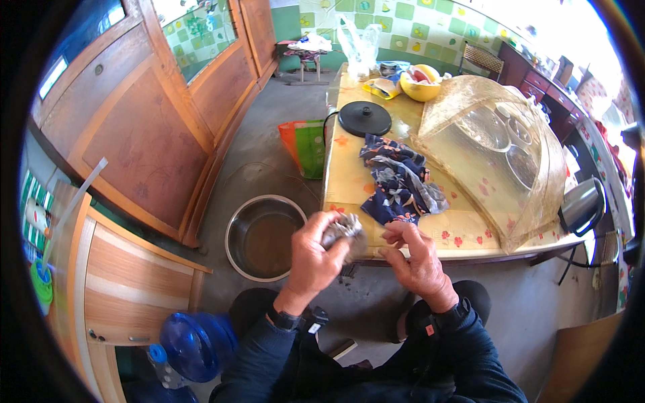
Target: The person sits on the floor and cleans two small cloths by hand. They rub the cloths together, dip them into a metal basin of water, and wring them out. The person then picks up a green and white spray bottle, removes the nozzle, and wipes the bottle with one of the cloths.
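Note:
My left hand (316, 254) is closed round a small crumpled greyish wad (343, 230), just off the table's near edge. The wad looks like bunched cloth, but blur on its right side hides its exact kind. To the right, my right hand (418, 263) is held apart from it, fingers loosely curled and the thumb away from the fingertips. No object shows between them. Beyond both hands a dark blue flowered cloth (396, 183) lies rumpled on the table (346, 191), which has a yellowish cover with red flowers.
A steel basin (265, 238) stands on the floor at left, near a blue water jug (195, 346). On the table are a black round lid (365, 119), a yellow bowl (420, 86), a mesh food cover (463, 158) over dishes, and a kettle (582, 207). Wooden cabinets (144, 134) line the left.

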Tool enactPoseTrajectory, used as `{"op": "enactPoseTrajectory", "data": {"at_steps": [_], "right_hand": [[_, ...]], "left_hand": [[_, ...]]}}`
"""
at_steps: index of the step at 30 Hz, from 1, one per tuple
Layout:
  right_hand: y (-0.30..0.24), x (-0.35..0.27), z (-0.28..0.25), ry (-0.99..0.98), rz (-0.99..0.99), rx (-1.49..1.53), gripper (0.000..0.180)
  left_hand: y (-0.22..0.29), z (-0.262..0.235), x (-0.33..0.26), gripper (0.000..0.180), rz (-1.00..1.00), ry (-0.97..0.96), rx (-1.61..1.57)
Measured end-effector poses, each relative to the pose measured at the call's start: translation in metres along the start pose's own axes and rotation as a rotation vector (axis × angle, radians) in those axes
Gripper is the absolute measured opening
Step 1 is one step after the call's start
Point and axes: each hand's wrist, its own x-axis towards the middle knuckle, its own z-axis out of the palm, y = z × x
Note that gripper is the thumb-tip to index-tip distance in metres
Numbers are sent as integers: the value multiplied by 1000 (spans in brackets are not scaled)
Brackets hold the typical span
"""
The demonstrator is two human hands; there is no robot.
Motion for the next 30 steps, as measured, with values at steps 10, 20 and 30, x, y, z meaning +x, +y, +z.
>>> {"op": "enactPoseTrajectory", "data": {"at_steps": [10, 20, 30], "right_hand": [[13, 11, 9, 58, -122, -288, 33], [21, 11, -6, -47, -36, -174, 36], [23, 12, 3, -4, -40, -206, 32]], "left_hand": [[-48, -4, 49, 27, 199, 55, 458], [-136, -7, 178, 14, -211, -33, -324], [-180, 1, 236, 31, -154, 128, 169]]}}
